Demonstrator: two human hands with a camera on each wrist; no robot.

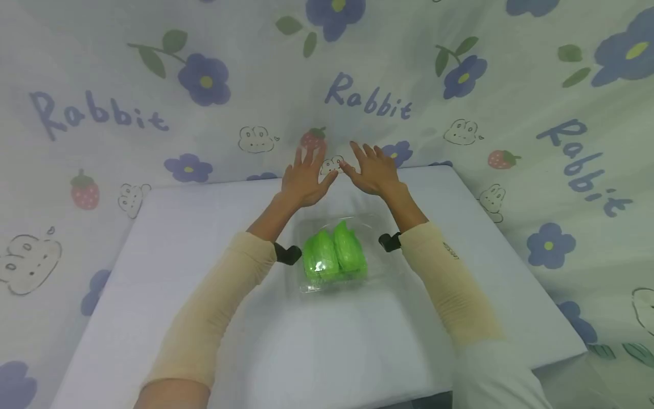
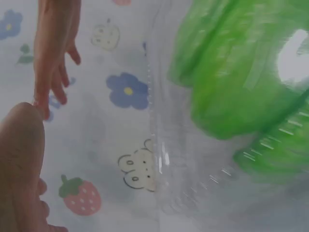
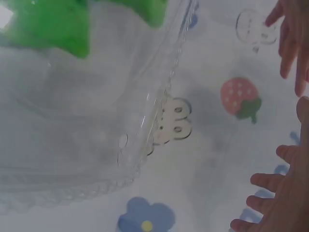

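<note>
A clear plastic box (image 1: 309, 289) sits on the white table, with bright green, elongated lobed things (image 1: 349, 250) inside it. Beyond its far side, my left hand (image 1: 304, 180) reaches forward with fingers spread, holding nothing. Level with it on the right, my right hand (image 1: 375, 172) is likewise outstretched, its thumb pointing toward the left thumb. Both hands are apart from the box. The left wrist view has the box's ridged edge (image 2: 157, 145) beside the hands, and the right wrist view has its corner (image 3: 130, 164) near the spread fingers (image 3: 265, 181).
The white table (image 1: 337, 346) ends just past the hands at a hanging cloth (image 1: 276, 102) printed with flowers, rabbits and strawberries. Dark wrist mounts (image 1: 288, 254) stick out inward from both sleeves, close over the box's sides.
</note>
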